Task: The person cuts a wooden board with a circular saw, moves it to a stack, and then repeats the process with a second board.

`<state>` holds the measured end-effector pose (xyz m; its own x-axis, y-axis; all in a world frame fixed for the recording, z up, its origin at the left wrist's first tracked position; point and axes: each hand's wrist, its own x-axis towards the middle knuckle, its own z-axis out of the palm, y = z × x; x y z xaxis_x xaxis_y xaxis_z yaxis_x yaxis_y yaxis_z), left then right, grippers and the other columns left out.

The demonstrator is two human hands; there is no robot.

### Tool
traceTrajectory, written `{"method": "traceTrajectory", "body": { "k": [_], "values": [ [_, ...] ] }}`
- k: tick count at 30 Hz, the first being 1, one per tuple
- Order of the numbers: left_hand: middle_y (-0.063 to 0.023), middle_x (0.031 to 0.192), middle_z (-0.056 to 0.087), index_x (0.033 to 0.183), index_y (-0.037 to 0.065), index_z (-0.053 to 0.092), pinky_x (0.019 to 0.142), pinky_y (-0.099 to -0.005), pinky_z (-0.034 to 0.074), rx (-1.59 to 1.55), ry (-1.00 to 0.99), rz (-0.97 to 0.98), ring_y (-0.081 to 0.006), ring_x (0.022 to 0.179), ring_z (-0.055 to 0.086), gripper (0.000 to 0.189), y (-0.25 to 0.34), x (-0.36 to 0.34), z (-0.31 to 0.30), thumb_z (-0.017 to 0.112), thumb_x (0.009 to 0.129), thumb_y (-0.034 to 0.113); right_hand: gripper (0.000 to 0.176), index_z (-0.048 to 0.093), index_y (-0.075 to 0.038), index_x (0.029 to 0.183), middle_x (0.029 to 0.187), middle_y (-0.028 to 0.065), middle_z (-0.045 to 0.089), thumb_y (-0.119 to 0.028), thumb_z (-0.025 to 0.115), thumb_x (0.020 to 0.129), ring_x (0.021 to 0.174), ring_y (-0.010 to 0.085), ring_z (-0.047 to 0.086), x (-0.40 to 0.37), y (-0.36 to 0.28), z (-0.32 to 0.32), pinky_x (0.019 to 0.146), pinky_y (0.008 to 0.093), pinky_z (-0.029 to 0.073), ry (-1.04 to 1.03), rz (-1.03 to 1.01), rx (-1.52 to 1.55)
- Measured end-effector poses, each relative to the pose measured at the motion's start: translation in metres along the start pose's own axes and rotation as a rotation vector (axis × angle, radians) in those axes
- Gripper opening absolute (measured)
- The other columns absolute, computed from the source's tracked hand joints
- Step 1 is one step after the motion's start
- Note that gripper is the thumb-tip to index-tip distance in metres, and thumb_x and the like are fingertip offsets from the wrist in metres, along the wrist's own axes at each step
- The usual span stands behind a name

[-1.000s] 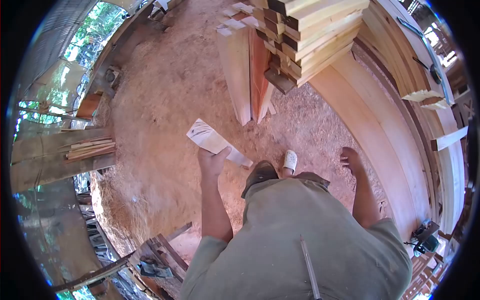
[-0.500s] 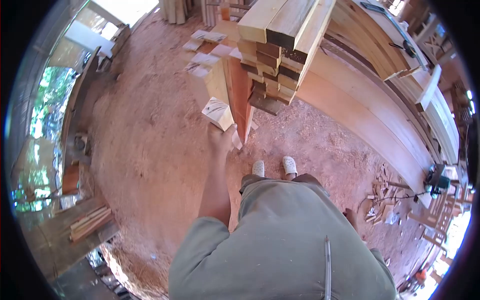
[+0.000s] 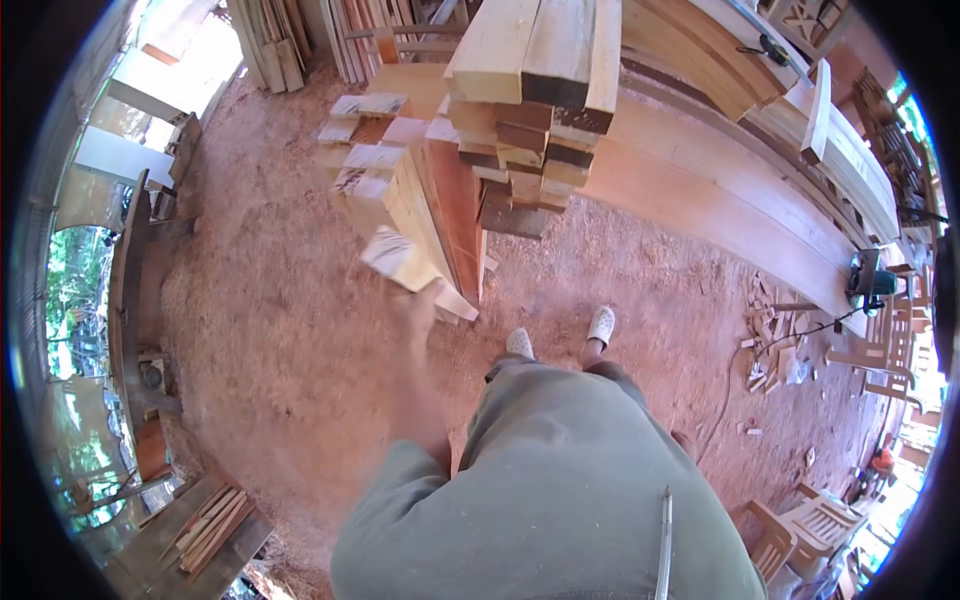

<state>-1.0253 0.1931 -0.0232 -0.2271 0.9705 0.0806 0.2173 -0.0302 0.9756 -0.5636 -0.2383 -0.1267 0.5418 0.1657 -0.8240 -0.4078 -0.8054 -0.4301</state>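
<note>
My left hand (image 3: 415,302), blurred by motion, is closed around a pale piece of timber (image 3: 408,264) with a squared, streaked end. It holds this piece low beside a stack of squared timbers (image 3: 365,195), whose pale ends face me. How long the held timber is cannot be made out. Only a sliver of my right hand (image 3: 685,444) shows past the right side of my shirt. Its fingers are hidden, so whether it holds anything does not show.
A tall pile of thick planks (image 3: 490,75) rises ahead. Long wide boards (image 3: 700,190) stretch to the right, near a green power tool (image 3: 872,280) with a trailing cord. Wooden chairs (image 3: 815,525) stand at the lower right, and wood strips (image 3: 210,530) lie on a bench at the left.
My left hand and the timber have shifted left and slightly down in view. The view has turned, and my feet are farther apart. Less of my right hand shows.
</note>
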Motion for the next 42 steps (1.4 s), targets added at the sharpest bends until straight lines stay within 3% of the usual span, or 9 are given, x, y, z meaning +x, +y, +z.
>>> {"method": "traceTrajectory", "body": {
  "k": [1, 4, 9, 11, 13, 17, 29, 32, 42],
  "values": [
    [-0.011, 0.113, 0.065, 0.123, 0.0, 0.056, 0.094, -0.0352, 0.05, -0.057, 0.011, -0.133, -0.0224, 0.105, 0.064, 0.058, 0.007, 0.0, -0.017, 0.076, 0.069, -0.007, 0.033, 0.061, -0.007, 0.117, 0.099, 0.0054, 0.063, -0.029, 0.059, 0.093, 0.076, 0.02, 0.061, 0.008, 0.018, -0.006, 0.064, 0.0378, 0.05, 0.037, 0.048, 0.134],
    [-0.0145, 0.109, 0.069, 0.118, -0.002, 0.059, 0.092, -0.0368, 0.052, 0.093, 0.144, -0.117, -0.0253, 0.1, 0.068, 0.052, 0.054, 0.018, -0.065, 0.079, 0.069, -0.004, 0.029, 0.061, -0.008, 0.113, 0.097, 0.0056, 0.062, -0.03, 0.058, 0.094, 0.076, 0.0197, 0.061, 0.147, 0.127, -0.076, 0.064, 0.0378, 0.049, -0.31, 0.196, 0.169],
    [-0.0154, 0.106, 0.07, 0.114, -0.003, 0.06, 0.088, -0.0365, 0.054, 0.175, 0.247, -0.134, -0.0259, 0.095, 0.069, 0.05, 0.054, 0.063, -0.101, 0.081, 0.069, 0.0, 0.028, 0.061, -0.01, 0.113, 0.096, 0.0048, 0.062, -0.03, 0.058, 0.094, 0.075, 0.0192, 0.06, 0.078, 0.017, -0.058, 0.063, 0.0366, 0.049, -0.043, 0.004, -0.013],
    [-0.014, 0.102, 0.071, 0.111, -0.003, 0.061, 0.086, -0.0358, 0.054, 0.129, 0.264, -0.149, -0.0242, 0.092, 0.069, 0.046, 0.054, 0.069, -0.107, 0.081, 0.07, 0.0, 0.027, 0.061, -0.01, 0.113, 0.095, 0.0045, 0.062, -0.03, 0.058, 0.094, 0.075, 0.019, 0.06, 0.04, -0.04, -0.031, 0.063, 0.0361, 0.048, -0.009, -0.065, -0.061],
    [-0.0134, 0.102, 0.072, 0.109, -0.003, 0.062, 0.083, -0.0345, 0.055, 0.363, 0.249, -0.15, -0.0232, 0.091, 0.07, 0.045, 0.058, 0.073, -0.107, 0.083, 0.069, 0.003, 0.027, 0.061, -0.011, 0.113, 0.095, 0.0041, 0.062, -0.03, 0.058, 0.094, 0.075, 0.0188, 0.06, 0.017, -0.084, -0.01, 0.063, 0.0356, 0.048, 0.004, -0.119, -0.097],
    [-0.0149, 0.1, 0.074, 0.107, 0.0, 0.067, 0.081, -0.0379, 0.056, 0.319, 0.201, -0.154, -0.0279, 0.091, 0.072, 0.044, 0.043, 0.08, -0.115, 0.084, 0.067, 0.008, 0.029, 0.06, -0.014, 0.117, 0.095, 0.0035, 0.062, -0.031, 0.059, 0.094, 0.076, 0.0181, 0.061, 0.003, -0.122, -0.003, 0.063, 0.0351, 0.049, 0.02, -0.191, -0.044],
    [-0.0082, 0.095, 0.073, 0.101, 0.001, 0.067, 0.079, -0.0319, 0.054, 0.243, 0.183, -0.049, -0.0172, 0.087, 0.069, 0.032, -0.01, 0.114, -0.145, 0.079, 0.071, 0.001, 0.032, 0.06, -0.013, 0.121, 0.096, 0.0044, 0.062, -0.03, 0.059, 0.094, 0.074, 0.0191, 0.062, 0.017, -0.054, -0.041, 0.061, 0.0347, 0.049, 0.024, -0.119, -0.173],
    [-0.0124, 0.095, 0.074, 0.101, 0.001, 0.069, 0.078, -0.0355, 0.055, 0.248, 0.196, -0.024, -0.0237, 0.089, 0.072, 0.036, -0.017, 0.125, -0.144, 0.08, 0.067, 0.002, 0.031, 0.06, -0.013, 0.12, 0.095, 0.0042, 0.062, -0.03, 0.059, 0.094, 0.074, 0.0188, 0.062, 0.021, -0.04, -0.055, 0.06, 0.0348, 0.049, 0.004, -0.159, -0.247],
    [-0.0111, 0.094, 0.073, 0.1, 0.001, 0.068, 0.078, -0.0338, 0.054, 0.311, 0.098, -0.072, -0.0213, 0.085, 0.07, 0.034, -0.025, 0.153, -0.131, 0.078, 0.068, 0.002, 0.028, 0.061, -0.013, 0.117, 0.092, 0.0037, 0.06, -0.028, 0.059, 0.094, 0.072, 0.0179, 0.061, 0.011, -0.039, -0.051, 0.057, 0.0348, 0.048, -0.014, -0.3, -0.323]
  ]
}}
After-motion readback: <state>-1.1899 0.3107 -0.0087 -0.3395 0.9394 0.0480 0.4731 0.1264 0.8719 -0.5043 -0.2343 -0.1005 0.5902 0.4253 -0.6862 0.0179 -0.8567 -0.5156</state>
